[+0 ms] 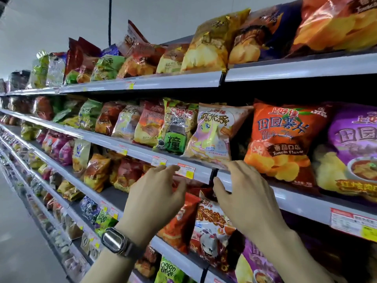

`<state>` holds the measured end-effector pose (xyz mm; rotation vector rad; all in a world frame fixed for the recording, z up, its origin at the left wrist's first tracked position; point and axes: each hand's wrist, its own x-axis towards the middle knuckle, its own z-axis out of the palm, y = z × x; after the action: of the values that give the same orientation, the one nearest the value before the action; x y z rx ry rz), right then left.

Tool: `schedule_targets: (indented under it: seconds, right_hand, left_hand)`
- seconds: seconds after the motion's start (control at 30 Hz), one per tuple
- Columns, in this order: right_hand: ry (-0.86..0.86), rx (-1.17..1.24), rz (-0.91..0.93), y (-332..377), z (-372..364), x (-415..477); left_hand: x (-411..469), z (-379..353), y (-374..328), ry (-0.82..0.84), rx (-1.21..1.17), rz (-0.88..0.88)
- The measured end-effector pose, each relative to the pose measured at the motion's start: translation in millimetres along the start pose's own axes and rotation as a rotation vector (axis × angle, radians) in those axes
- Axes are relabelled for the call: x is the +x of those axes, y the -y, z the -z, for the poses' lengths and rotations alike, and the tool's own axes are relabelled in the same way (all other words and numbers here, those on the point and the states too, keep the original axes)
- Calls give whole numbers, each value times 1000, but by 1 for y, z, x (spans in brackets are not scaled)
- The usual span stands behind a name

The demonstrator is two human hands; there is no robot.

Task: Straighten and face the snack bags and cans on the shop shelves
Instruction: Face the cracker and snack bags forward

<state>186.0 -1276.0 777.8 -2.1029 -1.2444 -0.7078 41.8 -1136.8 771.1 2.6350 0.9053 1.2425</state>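
Fingers (169,170) on my left hand (155,193) and right hand (242,197) are loosely spread, holding nothing, just below the pale bag (212,133) leaning crooked on the middle shelf (295,199); I judge it and its neighbours need straightening, while the orange bag (279,139) already faces out.

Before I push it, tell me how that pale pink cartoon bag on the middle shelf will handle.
The pink bag looks puffed with air, so probably light and soft. Its glossy film may slip. It leans with a corner over the shelf edge, so it could tip forward.
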Motion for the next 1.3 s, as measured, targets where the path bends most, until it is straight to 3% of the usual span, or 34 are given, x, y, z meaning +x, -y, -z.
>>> schedule_targets:
  seconds: [0.23, 0.4, 0.8, 1.0, 1.17, 1.3]
  right_hand:
    - [-172, 70, -93, 29, -54, 69]
    - [-122, 112, -223, 20, -75, 94]
    - [-79, 225, -459, 0, -78, 131]
    - [-228, 234, -446, 7, -85, 133]
    - [-291, 267, -471, 17, -78, 139]
    - [-311, 265, -490, 22, -65, 140]
  left_hand:
    - [91, -10, 94, 41, 2, -6]
    - [156, -34, 126, 74, -81, -18]
    - [244, -79, 134, 121, -395, 21]
    - [246, -83, 130, 61, -513, -37]
    - [254, -93, 133, 191, -500, -35]
    - [256, -94, 130, 184, -547, -55]
